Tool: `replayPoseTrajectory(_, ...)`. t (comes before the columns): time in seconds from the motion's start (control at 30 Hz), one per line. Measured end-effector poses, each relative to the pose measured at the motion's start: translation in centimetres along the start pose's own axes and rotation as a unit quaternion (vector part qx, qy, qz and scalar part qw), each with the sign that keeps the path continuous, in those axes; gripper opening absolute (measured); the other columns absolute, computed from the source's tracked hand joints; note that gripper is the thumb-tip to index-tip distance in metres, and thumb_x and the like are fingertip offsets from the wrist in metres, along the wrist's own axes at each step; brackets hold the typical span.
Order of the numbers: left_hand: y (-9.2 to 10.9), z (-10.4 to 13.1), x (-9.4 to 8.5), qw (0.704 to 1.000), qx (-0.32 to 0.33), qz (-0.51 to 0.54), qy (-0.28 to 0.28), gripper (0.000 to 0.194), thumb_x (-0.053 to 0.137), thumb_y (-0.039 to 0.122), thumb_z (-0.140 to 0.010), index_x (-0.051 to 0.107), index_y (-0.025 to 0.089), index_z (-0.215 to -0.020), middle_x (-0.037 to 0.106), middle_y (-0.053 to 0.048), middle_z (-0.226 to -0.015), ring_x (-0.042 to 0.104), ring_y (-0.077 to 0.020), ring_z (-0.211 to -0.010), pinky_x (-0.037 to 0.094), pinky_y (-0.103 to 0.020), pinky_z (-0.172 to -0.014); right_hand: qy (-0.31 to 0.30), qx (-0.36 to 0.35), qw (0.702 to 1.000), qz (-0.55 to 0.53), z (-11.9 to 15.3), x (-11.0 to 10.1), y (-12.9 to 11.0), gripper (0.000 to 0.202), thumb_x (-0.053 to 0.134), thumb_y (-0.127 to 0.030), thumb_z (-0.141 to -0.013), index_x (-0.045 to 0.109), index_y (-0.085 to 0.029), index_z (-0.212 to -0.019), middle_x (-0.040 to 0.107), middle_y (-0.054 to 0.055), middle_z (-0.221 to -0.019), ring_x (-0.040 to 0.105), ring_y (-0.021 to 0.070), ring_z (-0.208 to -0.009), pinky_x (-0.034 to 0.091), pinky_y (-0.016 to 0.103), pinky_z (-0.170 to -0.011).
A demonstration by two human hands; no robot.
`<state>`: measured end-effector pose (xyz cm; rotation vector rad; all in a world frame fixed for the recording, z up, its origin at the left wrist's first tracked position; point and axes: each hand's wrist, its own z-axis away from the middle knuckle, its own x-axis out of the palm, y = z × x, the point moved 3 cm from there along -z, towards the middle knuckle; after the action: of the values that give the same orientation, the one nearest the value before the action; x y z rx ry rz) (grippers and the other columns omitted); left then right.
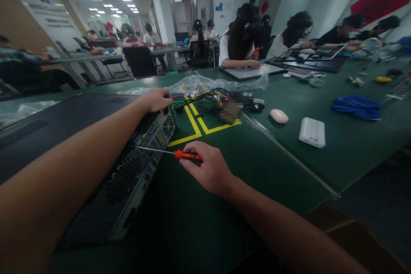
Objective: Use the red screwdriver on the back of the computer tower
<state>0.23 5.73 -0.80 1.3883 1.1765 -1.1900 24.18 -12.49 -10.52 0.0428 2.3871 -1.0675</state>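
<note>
A black desktop computer case (48,137) lies on its side at the left, its rear panel (149,145) with ports and vent grilles turned to the right. My right hand (210,167) is closed around the orange and black handle of a screwdriver (188,155). The thin metal shaft points left, and its tip meets the rear panel near a dark slot area; the exact spot of contact is too small to make out. My left hand (157,99) reaches across the case, with fingers curled over its far rear corner. My left forearm covers part of the top panel.
Beyond the case lie tangled cables (208,102) and clear plastic wrap (192,81). Yellow tape (189,139) marks the green table. Rightward are a pink oval object (279,116), a white box-shaped device (312,132) and a blue bundle (355,107). Several people sit across the table.
</note>
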Motion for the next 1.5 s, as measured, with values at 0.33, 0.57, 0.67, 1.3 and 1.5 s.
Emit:
replayPoseTrajectory(0.33, 0.15, 0.15, -0.17, 0.999, 0.02, -0.031, -0.011, 0.046, 0.054, 0.05, -0.087, 0.082, 0.027, -0.115, 0.089, -0.013, -0.125, 0.081, -0.0373, -0.12, 0.061, -0.04, -0.103, 0.007, 0.04, 0.999, 0.015, -0.01, -0.08, 0.11, 0.015, 0.082, -0.037, -0.108, 0.083, -0.023, -0.113, 0.083, 0.006, -0.103, 0.074, 0.0201, -0.087, 0.057, 0.033, -0.083)
replayPoseTrajectory(0.57, -0.12, -0.46, -0.18, 0.997, 0.045, -0.021, -0.055, 0.049, 0.051, 0.059, -0.084, 0.079, 0.028, -0.111, 0.086, -0.012, -0.112, 0.079, -0.0366, -0.113, 0.058, -0.041, -0.096, 0.002, 0.05, 0.999, -0.004, 0.42, 0.44, -0.16, 0.023, 0.082, -0.038, -0.104, 0.078, -0.025, -0.122, 0.085, 0.006, -0.109, 0.076, 0.0203, -0.087, 0.059, 0.033, -0.081)
replayPoseTrajectory(0.67, -0.51, -0.53, 0.06, 0.998, 0.038, 0.001, -0.044, 0.047, 0.049, 0.059, -0.085, 0.077, 0.029, -0.109, 0.085, -0.011, -0.111, 0.078, -0.0361, -0.112, 0.057, -0.041, -0.095, 0.001, 0.049, 0.999, -0.004, 0.65, 0.75, -0.25, 0.02, 0.082, -0.033, -0.101, 0.075, -0.025, -0.119, 0.084, 0.004, -0.104, 0.072, 0.0179, -0.079, 0.057, 0.031, -0.075)
replayPoseTrajectory(1.3, -0.1, 0.29, -0.17, 0.999, 0.006, 0.02, -0.024, 0.046, 0.055, 0.046, -0.098, 0.083, 0.025, -0.128, 0.081, -0.012, -0.127, 0.072, -0.0362, -0.12, 0.053, -0.043, -0.106, 0.013, 0.061, 0.998, -0.032, 0.46, 0.6, -0.09, 0.023, 0.083, -0.032, -0.099, 0.07, -0.026, -0.118, 0.083, 0.003, -0.108, 0.072, 0.017, -0.081, 0.057, 0.031, -0.075)
replayPoseTrajectory(1.5, -0.09, 0.37, -0.09, 0.999, 0.029, -0.006, -0.04, 0.044, 0.049, 0.038, -0.108, 0.077, 0.014, -0.132, 0.079, -0.016, -0.133, 0.064, -0.0283, -0.11, 0.051, -0.042, -0.104, 0.016, 0.041, 0.999, -0.027, 0.43, 0.4, -0.27, 0.008, 0.074, -0.027, -0.103, 0.067, -0.026, -0.108, 0.079, 0.002, -0.102, 0.069, 0.0172, -0.082, 0.054, 0.031, -0.077)
